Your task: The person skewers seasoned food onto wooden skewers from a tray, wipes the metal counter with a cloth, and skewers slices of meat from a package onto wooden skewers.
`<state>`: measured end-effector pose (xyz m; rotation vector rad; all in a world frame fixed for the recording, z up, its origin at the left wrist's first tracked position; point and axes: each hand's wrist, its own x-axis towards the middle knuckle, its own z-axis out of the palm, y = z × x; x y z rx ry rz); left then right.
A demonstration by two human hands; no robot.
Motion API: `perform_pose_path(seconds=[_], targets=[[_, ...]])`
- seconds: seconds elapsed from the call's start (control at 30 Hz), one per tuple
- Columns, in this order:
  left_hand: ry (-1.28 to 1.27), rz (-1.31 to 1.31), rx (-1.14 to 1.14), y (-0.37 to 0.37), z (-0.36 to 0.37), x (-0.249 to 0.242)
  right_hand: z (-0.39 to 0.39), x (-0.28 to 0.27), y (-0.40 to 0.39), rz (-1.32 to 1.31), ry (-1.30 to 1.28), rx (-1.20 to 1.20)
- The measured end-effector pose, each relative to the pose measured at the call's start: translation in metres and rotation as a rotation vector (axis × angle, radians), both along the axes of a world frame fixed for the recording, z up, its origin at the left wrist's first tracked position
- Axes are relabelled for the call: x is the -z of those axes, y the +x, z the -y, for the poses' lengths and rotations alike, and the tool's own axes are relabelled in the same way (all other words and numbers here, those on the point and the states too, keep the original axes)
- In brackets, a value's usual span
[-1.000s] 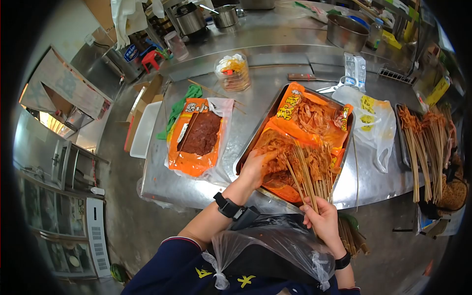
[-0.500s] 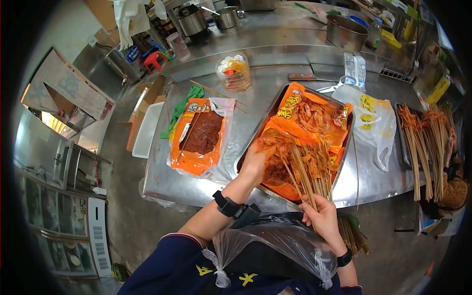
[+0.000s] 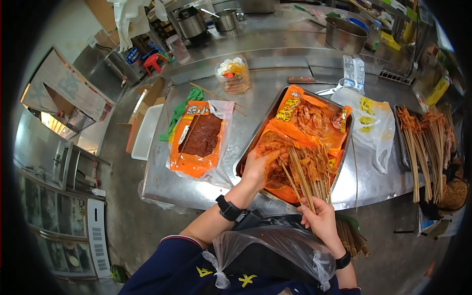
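A metal tray [image 3: 243, 156] in front of me holds orange printed bags [image 3: 283, 114] and shredded food in red sauce [image 3: 317, 118]. My left hand [image 3: 258, 166] is at the tray's left side, its sauce-coated fingers closed around some of the red-sauced food. My right hand [image 3: 319, 216], at the near edge, grips the bare lower ends of several bamboo skewers [image 3: 304, 184]. Their upper ends reach into the food close to my left fingers. More skewers with food on them lie in the tray at the right.
Left of the tray lies an orange pack of dark red paste [image 3: 200, 137] beside a green cloth [image 3: 183, 110]. Behind are a clear tub [image 3: 232, 81], a knife [image 3: 301, 79] and scissors [image 3: 339, 86]. Rightward are a plastic bag [image 3: 376, 128] and a tray of loaded skewers [image 3: 418, 142].
My left hand has shifted slightly toward me, and more of its sauce-coated fingers shows. My right hand stays on the skewers, almost unmoved.
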<state>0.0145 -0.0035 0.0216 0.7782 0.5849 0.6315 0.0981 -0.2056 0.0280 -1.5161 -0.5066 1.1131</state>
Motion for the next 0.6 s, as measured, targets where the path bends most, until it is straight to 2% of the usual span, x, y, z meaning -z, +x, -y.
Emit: perform_pose_path(seconds=[0.6], targets=[[-0.051,-0.029,-0.023,0.0,0.001,-0.004,0.0,-0.001,0.0,0.008,-0.01,0.002]])
